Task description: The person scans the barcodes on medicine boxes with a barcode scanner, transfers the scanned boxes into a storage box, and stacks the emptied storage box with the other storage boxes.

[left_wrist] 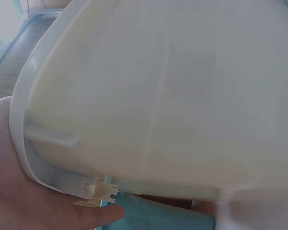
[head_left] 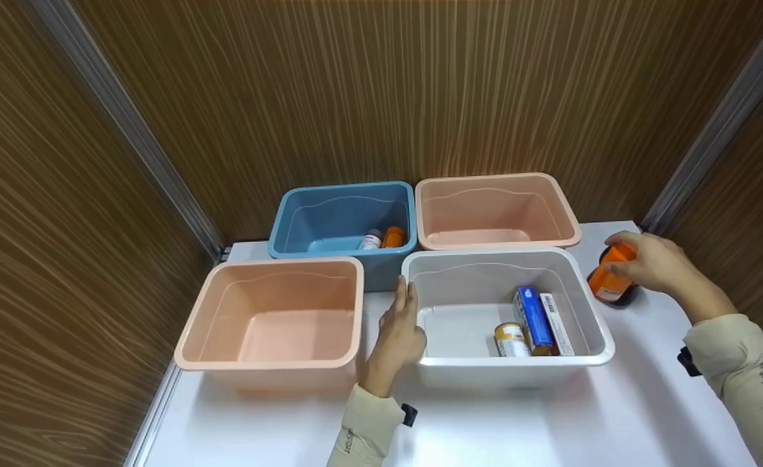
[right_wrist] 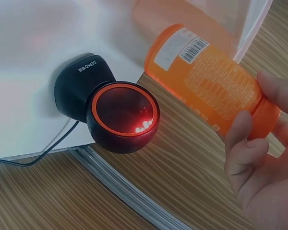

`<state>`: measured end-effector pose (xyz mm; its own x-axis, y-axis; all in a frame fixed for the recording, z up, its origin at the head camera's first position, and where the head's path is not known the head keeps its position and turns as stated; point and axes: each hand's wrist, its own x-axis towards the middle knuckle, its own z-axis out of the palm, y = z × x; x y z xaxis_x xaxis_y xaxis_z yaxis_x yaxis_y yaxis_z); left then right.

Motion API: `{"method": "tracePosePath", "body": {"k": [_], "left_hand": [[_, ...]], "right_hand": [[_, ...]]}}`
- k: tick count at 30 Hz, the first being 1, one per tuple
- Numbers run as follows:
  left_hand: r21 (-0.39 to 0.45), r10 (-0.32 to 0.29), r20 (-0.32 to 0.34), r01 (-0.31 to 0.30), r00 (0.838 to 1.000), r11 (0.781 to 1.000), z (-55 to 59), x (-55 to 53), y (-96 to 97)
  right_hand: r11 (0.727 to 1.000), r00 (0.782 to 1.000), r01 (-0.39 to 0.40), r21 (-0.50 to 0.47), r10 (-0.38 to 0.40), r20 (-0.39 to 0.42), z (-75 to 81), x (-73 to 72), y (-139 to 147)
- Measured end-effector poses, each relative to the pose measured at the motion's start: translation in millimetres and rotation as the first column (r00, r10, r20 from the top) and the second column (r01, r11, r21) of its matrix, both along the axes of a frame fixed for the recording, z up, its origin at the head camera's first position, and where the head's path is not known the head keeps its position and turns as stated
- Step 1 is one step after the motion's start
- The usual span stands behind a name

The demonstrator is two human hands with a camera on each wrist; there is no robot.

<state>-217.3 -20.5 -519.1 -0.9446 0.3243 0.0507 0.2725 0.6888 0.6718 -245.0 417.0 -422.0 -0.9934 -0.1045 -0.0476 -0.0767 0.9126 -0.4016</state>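
Note:
My right hand [head_left: 663, 259] pinches an orange bottle [right_wrist: 206, 79] by its capped end. The bottle is tilted, its label and barcode facing outward beside a black barcode scanner [right_wrist: 81, 86] with a lit red window. My left hand [head_left: 397, 340] rests at the left rim of the white bin [head_left: 517, 373], its fingers extended along the outside. Inside that bin are a yellow-and-white can [head_left: 511, 340], a blue box [head_left: 532, 318] and a slim white box [head_left: 556, 324]. In the left wrist view, the bin's outer wall fills most of the picture.
Left of the white bin stands a pink bin [head_left: 268, 376]. Behind are a blue bin [head_left: 387, 266] with a white bottle [head_left: 371, 240] and an orange bottle [head_left: 393, 237], and another pink bin [head_left: 498, 246]. Wood-grain panels [head_left: 355, 97] enclose the white table [head_left: 485, 428]. The scanner's cable [right_wrist: 38, 160] trails away.

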Motion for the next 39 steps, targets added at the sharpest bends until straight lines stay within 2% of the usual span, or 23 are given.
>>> {"method": "tracePosePath", "body": {"k": [8, 15, 22, 32, 39], "left_hand": [[-0.008, 0.006, -0.010, -0.006, 1.000, 1.000, -0.9, -0.4, 0.7], [-0.012, 0.007, -0.006, -0.007, 1.000, 1.000, -0.3, -0.5, 0.8], [0.005, 0.008, -0.004, -0.008, 1.000, 1.000, -1.8, -0.4, 0.8], [0.011, 0.010, 0.011, -0.010, 1.000, 1.000, 0.7, 0.6, 0.5], [0.005, 0.012, 0.014, -0.012, 1.000, 1.000, 0.4, -0.5, 0.8]], "right_hand": [[1.000, 1.000, -0.025, 0.007, 0.025, -0.005, -4.8, 2.0, -0.6], [1.000, 1.000, -0.007, -0.004, 0.007, 0.010, -5.3, 3.0, 0.1], [1.000, 0.999, 0.002, 0.029, -0.003, 0.032, -4.2, 4.0, 1.3], [0.999, 0.996, -0.032, 0.009, 0.031, 0.086, -5.0, 4.7, 4.9], [0.999, 0.995, -0.049, 0.011, 0.048, 0.090, -2.4, 7.4, 4.3]]}}
